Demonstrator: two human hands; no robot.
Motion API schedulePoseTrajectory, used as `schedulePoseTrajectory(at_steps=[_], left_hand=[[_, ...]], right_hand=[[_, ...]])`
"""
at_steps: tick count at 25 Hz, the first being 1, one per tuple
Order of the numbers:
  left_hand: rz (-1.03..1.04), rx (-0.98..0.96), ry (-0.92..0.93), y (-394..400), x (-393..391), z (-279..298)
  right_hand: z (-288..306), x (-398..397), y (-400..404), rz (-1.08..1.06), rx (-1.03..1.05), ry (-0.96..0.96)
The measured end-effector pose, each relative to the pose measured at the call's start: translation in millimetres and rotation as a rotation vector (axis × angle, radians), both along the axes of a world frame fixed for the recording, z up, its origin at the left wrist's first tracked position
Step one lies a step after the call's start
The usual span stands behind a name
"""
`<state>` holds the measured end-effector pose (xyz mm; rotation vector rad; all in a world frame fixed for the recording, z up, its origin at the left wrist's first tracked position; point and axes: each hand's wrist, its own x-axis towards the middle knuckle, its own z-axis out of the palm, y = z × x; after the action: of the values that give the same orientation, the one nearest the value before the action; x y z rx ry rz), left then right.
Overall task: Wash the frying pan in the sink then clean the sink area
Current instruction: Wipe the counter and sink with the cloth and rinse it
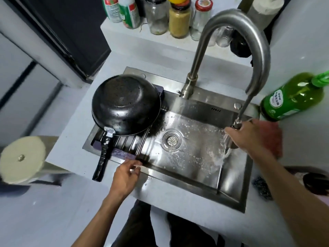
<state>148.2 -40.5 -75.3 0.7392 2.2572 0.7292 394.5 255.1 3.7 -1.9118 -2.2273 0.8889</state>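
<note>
Head view showed the left hand [125, 177] nearest, fingers loosely curled at the front rim of the sink [178, 188], touching the rack [124, 154]; whether it pinched anything I could not tell. Farther right, the right hand [249, 138] gripped the faucet [236, 124] nozzle, water running into the basin. Beyond the left hand, the pan [124, 104] lay upside down on the rack, its handle [103, 155] pointing back toward that hand, the nearer one. Washing looked done; rinsing the sink seemed under way.
</note>
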Motion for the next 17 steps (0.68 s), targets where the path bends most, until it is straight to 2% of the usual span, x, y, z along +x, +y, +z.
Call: schedulePoseTrajectory(at_steps=[3, 8, 13, 17], left_hand=[[0.053, 0.0, -0.022, -2.9, 2.7, 7.8], [-0.002, 0.021, -0.045, -8.0, -4.7, 10.9], [-0.057, -0.002, -0.093, -16.3, -31.6, 2.5], [-0.136, -0.015, -0.144, -20.6, -49.7, 4.6]], right_hand=[[-24.4, -5.5, -24.1, -0.062, -0.128, 0.014], [-34.4, -16.8, -46.1, -0.122, -0.152, 0.11], [-50.3, -110.0, -112.7, -0.161, -0.407, 0.444], [-54.6, -157.6, -112.4, -0.285, -0.474, 0.658]])
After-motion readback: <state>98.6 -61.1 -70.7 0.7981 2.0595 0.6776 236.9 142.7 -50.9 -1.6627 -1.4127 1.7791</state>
